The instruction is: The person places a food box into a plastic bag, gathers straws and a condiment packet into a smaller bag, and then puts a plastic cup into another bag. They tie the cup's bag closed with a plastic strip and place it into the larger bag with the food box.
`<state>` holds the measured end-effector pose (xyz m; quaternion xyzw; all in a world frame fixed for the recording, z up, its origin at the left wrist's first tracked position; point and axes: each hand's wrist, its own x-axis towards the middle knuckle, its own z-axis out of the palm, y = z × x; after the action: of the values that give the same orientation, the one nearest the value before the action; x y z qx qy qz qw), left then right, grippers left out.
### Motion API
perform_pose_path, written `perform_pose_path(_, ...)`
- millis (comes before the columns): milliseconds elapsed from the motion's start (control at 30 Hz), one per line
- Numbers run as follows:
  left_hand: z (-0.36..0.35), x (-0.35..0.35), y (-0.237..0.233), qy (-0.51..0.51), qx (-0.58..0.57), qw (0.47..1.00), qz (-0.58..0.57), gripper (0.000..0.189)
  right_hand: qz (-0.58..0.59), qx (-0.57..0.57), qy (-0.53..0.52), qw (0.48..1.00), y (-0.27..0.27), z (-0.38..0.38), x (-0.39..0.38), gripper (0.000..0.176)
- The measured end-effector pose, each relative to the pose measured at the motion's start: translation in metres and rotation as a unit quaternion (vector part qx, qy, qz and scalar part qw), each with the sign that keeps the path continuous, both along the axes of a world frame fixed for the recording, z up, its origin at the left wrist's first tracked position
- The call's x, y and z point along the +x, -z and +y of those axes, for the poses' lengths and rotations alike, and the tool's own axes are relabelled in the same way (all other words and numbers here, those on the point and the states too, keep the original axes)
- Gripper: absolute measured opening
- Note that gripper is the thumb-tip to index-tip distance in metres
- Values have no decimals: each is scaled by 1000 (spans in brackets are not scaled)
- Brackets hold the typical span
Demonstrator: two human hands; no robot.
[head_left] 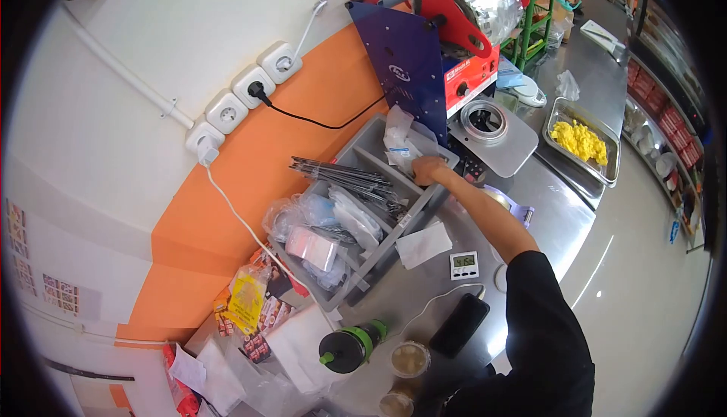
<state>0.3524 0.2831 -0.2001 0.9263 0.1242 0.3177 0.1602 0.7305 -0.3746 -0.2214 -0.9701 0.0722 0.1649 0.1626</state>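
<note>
My right hand [429, 171] reaches into the far compartment of a grey divided organizer [371, 269]. Its fingers look curled, with the tips hidden down in the compartment, so what they hold cannot be made out. Right beside the hand is a crumpled clear plastic bag [399, 135]. Nearer compartments hold a bundle of dark thin sticks or straws [344, 174], white plastic packets [356, 216] and a pink-white packet [312, 246]. My left hand is out of view.
Behind the organizer stands a blue and red machine [401, 68]. A white paper [424, 245], digital timer [464, 265], black phone [460, 324], green-black bottle [352, 346] and lidded cup [410, 359] lie nearer. A metal tray [612, 168] of yellow food sits at right.
</note>
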Motion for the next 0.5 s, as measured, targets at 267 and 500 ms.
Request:
perform_pose_path(267,4,-8,-1,-1,-7,1000,-3,30,-164,155,34,974,10,-26,-9,12)
perform_pose_path(500,10,-17,-2,-5,-17,1000,-16,29,-234,31,-72,969,11,-27,-16,16)
